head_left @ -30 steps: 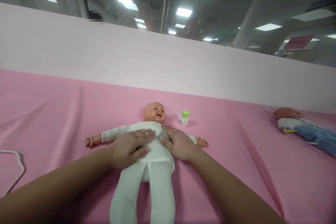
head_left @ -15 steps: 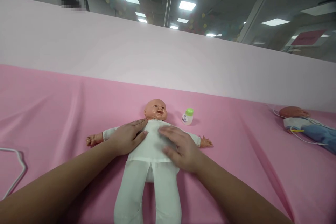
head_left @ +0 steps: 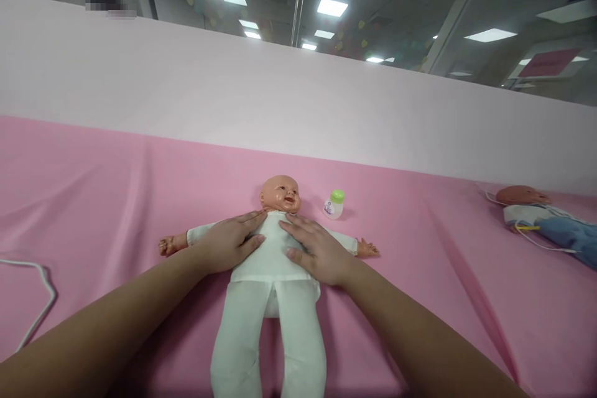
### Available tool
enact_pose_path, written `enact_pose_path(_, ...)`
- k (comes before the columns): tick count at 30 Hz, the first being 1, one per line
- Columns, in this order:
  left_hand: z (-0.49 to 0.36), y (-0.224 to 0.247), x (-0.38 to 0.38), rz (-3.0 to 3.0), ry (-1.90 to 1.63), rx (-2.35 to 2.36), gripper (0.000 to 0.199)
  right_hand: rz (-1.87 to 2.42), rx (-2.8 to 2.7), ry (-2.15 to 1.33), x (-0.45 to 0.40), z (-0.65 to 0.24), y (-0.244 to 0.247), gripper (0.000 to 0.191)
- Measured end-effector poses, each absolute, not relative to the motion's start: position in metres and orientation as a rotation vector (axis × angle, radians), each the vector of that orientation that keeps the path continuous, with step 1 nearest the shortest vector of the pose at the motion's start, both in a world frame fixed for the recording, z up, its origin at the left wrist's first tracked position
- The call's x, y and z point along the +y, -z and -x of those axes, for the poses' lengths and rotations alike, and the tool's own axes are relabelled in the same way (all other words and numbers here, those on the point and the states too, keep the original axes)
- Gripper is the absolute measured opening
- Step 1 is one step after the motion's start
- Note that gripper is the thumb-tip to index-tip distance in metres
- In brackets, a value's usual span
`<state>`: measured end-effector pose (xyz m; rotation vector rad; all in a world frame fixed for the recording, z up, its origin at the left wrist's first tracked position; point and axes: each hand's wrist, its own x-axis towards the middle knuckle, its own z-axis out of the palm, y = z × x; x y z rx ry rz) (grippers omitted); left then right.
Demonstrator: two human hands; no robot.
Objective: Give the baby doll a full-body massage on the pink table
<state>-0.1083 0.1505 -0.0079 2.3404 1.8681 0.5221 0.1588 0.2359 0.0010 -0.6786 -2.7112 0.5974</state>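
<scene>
A baby doll (head_left: 275, 261) with a white cloth body lies on its back, arms spread and head away from me. Flat on the left side of its chest rests my left hand (head_left: 231, 242), fingers stretched toward the shoulder. My right hand (head_left: 319, 249) lies on the other side of the chest, fingers extended and thumb apart. Both hands are open, with a strip of white cloth showing between them. Beside the doll's head, to the right, stands a small clear bottle (head_left: 334, 205) with a green cap.
Pink cloth (head_left: 410, 249) with folds covers the surface. A second doll (head_left: 555, 221) in blue and white, with thin tubing, lies at the far right. A white cable (head_left: 46, 298) curves at the left. Behind rises a pale wall (head_left: 280, 106) below glass.
My right hand, blurred before, has moved slightly up the chest and now lies still on it. My left hand stays on the chest. The doll has shifted slightly right in view.
</scene>
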Motion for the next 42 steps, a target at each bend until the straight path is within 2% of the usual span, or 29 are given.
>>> enact_pose_path(5,0.112,0.004,0.150,-2.332,-0.451,1.855,0.074,0.846,-2.658,-0.597,0.239,-0.163,-0.003,0.081)
enact_pose_path(10,0.097,-0.020,0.122,-2.374,-0.451,1.865,0.065,0.912,-2.581,-0.666,0.237,-0.169,-0.010,0.066)
enact_pose_path(13,0.065,-0.039,0.089,-2.484,-0.398,1.578,0.058,0.875,-2.560,-0.684,0.237,-0.170,-0.011,0.062)
enact_pose_path(18,0.031,-0.048,0.076,-2.461,-0.435,1.260,0.062,0.898,-2.556,-0.671,0.237,-0.167,-0.007,0.064)
enact_pose_path(27,0.070,-0.020,0.150,-2.403,-0.552,1.478,0.054,0.894,-2.570,-0.699,0.241,-0.168,-0.002,0.065)
enact_pose_path(36,0.080,0.001,0.164,-2.231,-0.836,1.891,0.056,0.860,-2.472,-0.685,0.238,-0.170,-0.004,0.059)
enact_pose_path(39,0.080,0.001,0.161,-2.202,-0.817,2.029,0.054,0.669,-2.301,-0.525,0.221,-0.168,-0.005,0.043)
enact_pose_path(42,0.078,0.000,0.159,-2.158,-0.789,2.147,0.054,0.222,-2.260,-0.505,0.193,-0.164,-0.008,0.034)
